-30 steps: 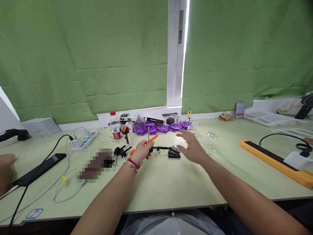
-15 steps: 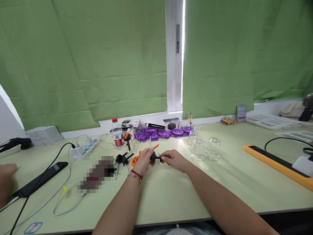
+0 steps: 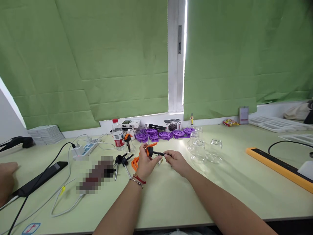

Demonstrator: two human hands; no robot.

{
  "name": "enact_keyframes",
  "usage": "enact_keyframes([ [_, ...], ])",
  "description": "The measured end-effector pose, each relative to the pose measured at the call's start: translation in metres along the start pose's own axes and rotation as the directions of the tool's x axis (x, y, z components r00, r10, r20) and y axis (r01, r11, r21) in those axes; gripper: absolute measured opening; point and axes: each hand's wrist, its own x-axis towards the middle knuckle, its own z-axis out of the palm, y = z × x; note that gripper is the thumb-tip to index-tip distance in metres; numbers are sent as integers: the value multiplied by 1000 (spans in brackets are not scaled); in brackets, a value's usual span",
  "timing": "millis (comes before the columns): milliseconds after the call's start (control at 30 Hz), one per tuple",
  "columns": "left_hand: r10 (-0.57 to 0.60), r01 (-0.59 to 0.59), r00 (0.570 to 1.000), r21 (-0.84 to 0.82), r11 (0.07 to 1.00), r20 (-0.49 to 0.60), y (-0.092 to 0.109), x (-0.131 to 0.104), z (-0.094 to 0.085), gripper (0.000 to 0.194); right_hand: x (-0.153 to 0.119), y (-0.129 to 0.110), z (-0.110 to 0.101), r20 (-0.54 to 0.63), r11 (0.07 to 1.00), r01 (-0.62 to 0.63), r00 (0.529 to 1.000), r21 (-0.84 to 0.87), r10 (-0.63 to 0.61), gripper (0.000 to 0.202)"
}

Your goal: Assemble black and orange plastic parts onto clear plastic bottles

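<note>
My left hand (image 3: 147, 160) is closed around a black and orange bottle top (image 3: 150, 150), with a thin light rod sticking up behind it. Between the fingertips of my right hand (image 3: 177, 161) is the end of the black stem (image 3: 158, 153) that runs out of the same top. A few tiny pieces (image 3: 160, 161) lie just below the stem, too small to name. Left of my left hand are orange curved parts (image 3: 134, 163) and black heads with metal rods (image 3: 123, 160). Several clear glass bottles (image 3: 198, 151) stand beyond my right hand.
Purple wheel-like parts (image 3: 165, 135) line the back, near boxes (image 3: 173, 124) and a red-capped water bottle (image 3: 118, 135). At left are a power strip (image 3: 88, 149), cables and another person's hand (image 3: 7, 178). An orange-edged black bar (image 3: 278, 168) lies at right.
The bottle top has turned in my left hand, so its orange part and long black stem now show more. My right fingers have moved slightly right along the stem.
</note>
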Motion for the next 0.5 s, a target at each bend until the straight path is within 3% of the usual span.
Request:
enact_keyframes([
  [200,229,-216,968,132,968,-99,0,5,-1,75,-9,-12,15,41,981,-22,999,191,15,35],
  [367,244,-240,969,97,966,-31,-1,7,-6,67,-14,-21,18,163,965,-109,984,237,71,41],
  [500,236,-214,970,247,945,-61,-3,9,-8,63,-11,-17,12,172,970,-128,981,209,92,40],
])
